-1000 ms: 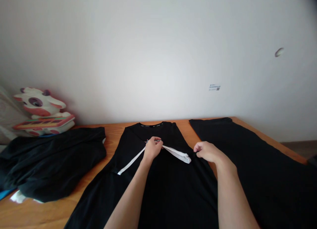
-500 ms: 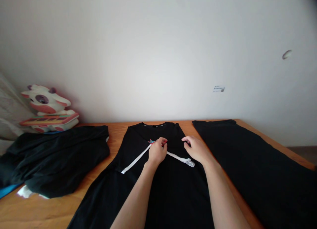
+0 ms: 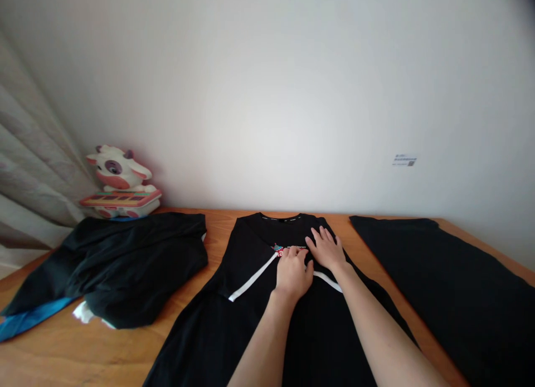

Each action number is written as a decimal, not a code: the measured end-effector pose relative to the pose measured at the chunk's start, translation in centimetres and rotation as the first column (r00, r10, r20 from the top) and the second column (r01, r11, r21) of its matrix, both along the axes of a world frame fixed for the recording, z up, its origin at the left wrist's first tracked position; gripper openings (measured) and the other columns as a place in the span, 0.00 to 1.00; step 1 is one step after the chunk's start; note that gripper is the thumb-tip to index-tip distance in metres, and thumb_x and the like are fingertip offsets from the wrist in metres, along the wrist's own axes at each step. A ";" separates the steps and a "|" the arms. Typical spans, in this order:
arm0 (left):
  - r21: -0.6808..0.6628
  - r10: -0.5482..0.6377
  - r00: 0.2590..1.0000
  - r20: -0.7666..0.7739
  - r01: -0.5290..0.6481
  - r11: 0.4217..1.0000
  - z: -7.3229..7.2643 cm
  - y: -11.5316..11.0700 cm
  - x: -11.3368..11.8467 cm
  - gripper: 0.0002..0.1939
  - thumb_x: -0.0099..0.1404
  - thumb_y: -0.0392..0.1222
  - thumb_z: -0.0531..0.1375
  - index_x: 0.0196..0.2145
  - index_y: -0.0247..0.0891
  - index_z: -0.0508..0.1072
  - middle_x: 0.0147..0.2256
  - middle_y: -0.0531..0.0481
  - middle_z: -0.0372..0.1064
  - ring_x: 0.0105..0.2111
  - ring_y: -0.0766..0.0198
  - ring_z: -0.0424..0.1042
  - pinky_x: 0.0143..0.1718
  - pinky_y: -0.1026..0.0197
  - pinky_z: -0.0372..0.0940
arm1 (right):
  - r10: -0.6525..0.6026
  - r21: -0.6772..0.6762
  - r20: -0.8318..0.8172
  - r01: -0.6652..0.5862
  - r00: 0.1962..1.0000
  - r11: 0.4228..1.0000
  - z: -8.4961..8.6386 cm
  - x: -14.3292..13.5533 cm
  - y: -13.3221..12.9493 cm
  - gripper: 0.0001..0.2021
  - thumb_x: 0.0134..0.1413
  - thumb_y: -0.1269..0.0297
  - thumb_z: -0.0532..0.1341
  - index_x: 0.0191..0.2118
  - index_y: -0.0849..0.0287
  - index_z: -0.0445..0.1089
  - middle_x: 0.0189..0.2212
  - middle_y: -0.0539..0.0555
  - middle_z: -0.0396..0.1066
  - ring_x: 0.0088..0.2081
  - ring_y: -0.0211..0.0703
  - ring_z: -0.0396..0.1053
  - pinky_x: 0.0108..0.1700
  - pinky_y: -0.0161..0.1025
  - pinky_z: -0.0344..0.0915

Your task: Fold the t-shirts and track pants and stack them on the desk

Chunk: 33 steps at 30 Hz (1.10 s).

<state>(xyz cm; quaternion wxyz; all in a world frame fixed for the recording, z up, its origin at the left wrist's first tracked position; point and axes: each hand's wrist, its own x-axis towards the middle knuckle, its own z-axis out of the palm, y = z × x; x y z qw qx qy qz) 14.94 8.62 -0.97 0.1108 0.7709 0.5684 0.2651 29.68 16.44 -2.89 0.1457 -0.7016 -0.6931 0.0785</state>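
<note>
In the head view a black shirt [image 3: 254, 320] lies spread front up, its collar toward the wall. White bands [image 3: 253, 278] slant across it on both sides, apparently trim on sleeves folded inward. My left hand [image 3: 293, 272] rests at the chest, fingers curled down onto the cloth beside a small colourful print [image 3: 277, 250], part of which it covers. Just right of it, my right hand [image 3: 328, 250] lies flat on the shirt's upper right part, fingers spread. My right wrist hides some of the right band.
Dark folded cloth [image 3: 443, 281] lies on the wooden table [image 3: 125, 356] at right. A crumpled black garment [image 3: 142, 270] with blue cloth [image 3: 39, 320] lies at left. Behind it sits a cow-shaped toy keyboard [image 3: 121, 180], near a curtain [image 3: 37, 169]. The wall [image 3: 267, 97] borders the back.
My right hand has come down from above the shirt's right edge and flattened onto the cloth. My left hand stays at the chest print. The view has swung left.
</note>
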 end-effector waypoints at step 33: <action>-0.200 0.043 0.991 0.123 -0.018 0.980 2.0 1.3 -1.9 0.07 0.61 0.37 0.65 0.39 0.39 0.79 0.36 0.47 0.80 0.40 0.53 0.78 0.45 0.55 0.69 | 0.378 0.333 -0.053 -0.341 0.924 0.879 2.3 4.6 -13.3 0.10 0.66 0.56 0.56 0.39 0.51 0.73 0.30 0.51 0.68 0.34 0.47 0.70 0.38 0.44 0.65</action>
